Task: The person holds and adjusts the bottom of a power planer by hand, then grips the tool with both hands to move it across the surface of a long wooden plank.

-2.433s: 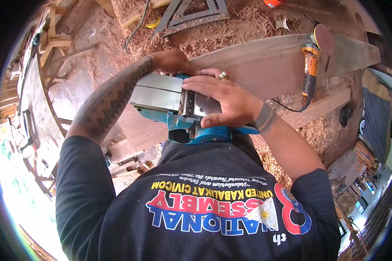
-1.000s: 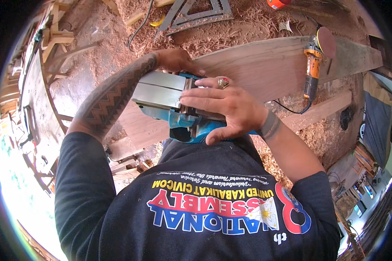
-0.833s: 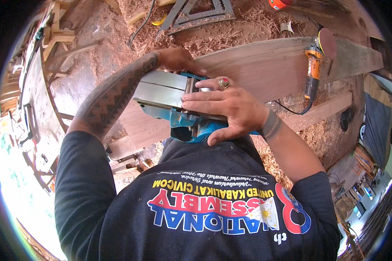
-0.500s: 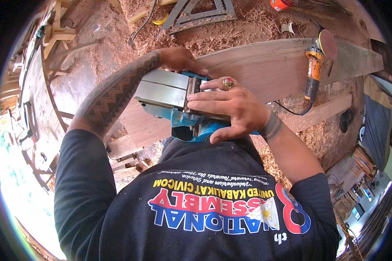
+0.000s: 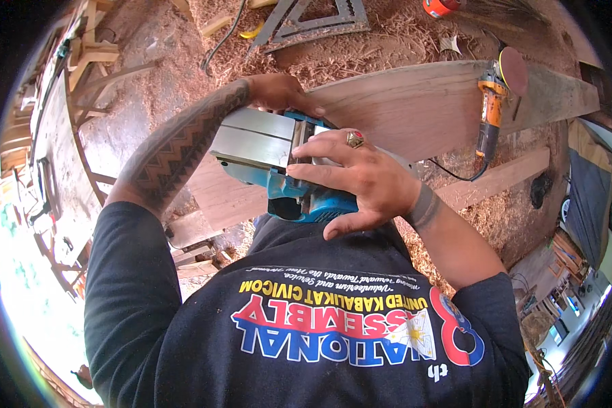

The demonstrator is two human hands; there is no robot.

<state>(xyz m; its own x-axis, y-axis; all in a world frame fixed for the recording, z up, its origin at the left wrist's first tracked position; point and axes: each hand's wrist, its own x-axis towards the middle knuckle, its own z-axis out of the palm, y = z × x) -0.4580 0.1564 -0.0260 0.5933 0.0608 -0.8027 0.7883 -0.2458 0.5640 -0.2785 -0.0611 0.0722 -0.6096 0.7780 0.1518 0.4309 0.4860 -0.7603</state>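
Note:
A blue electric hand planer (image 5: 255, 138) lies sole up before my body, its flat metal base showing. My left hand (image 5: 279, 93) grips its far side, the fingers curled and partly hidden behind the tool. Across the cutter area rests my right hand (image 5: 370, 173), a ring on one finger, its fingers spread and the thumb apart over the near side. The fingertips lie at the slot between the metal plates. Beneath and beyond the planer stretches a long wooden board (image 5: 408, 102).
On the board's right part lies an orange and black angle grinder (image 5: 489, 112) with a sanding disc and black cord. A metal triangular square (image 5: 313, 27) sits among wood shavings at the back. Further right are a red container (image 5: 440, 7) and another plank (image 5: 503, 175).
My right hand has shifted slightly, its fingers lifting and bending a little over the planer's base. My left hand and the planer stay nearly still.

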